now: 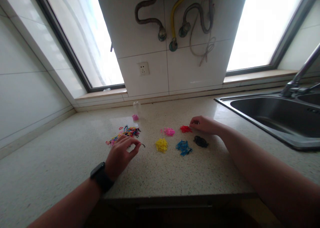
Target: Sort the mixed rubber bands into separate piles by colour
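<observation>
Left hand (121,153) sits at the near edge of the mixed pile of coloured bands (126,133); thumb and forefinger are pinched on a small black band (142,145), which rests just above the countertop (175,174). Right hand (203,124) lies flat, fingertips touching the red pile (185,129); whether it holds anything cannot be told. Pink (169,131), yellow (162,144), blue (183,147) and black (200,141) piles lie between the hands.

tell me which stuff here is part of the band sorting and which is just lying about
In use:
mixed pile of bands
black band pinched in left hand
red pile touched by right hand
pink pile
yellow pile
blue pile
black pile

Lying about:
sink
tap
wall socket
hoses
clear jar
</observation>
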Demonstrator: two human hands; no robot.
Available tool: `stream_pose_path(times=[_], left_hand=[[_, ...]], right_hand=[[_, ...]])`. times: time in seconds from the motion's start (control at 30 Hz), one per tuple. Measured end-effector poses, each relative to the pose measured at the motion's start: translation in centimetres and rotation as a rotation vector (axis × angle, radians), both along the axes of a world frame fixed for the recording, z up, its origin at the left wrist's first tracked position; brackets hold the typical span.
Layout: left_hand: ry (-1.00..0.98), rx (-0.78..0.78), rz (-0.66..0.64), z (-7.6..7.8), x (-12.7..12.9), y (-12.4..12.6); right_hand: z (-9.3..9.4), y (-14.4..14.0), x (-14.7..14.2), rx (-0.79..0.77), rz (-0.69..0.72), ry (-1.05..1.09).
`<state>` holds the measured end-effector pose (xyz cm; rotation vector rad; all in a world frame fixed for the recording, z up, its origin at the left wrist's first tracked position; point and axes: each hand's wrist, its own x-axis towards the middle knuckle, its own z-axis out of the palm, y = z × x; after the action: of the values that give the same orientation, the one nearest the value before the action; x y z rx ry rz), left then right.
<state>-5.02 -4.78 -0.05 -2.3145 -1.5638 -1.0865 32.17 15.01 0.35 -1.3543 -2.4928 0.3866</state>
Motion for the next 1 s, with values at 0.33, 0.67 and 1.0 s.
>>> stream_pose_path(times=[0.33,0.67,1.0], left_hand=[[0.014,0.011,-0.018,-0.01,0.1,-0.13],[-0.008,0.009,0.0,-0.07,0.29,-0.3],[-0.011,-0.026,-0.062,-0.1,0.34,-0.27]], right_hand=[[-0.46,0.43,0.18,-0.002,0.01,0.009],[-0.36,0.33,0.1,-0.016,0.012,0.008],[-0.26,0.36,0.06,-0.024,0.005,-0.007]])
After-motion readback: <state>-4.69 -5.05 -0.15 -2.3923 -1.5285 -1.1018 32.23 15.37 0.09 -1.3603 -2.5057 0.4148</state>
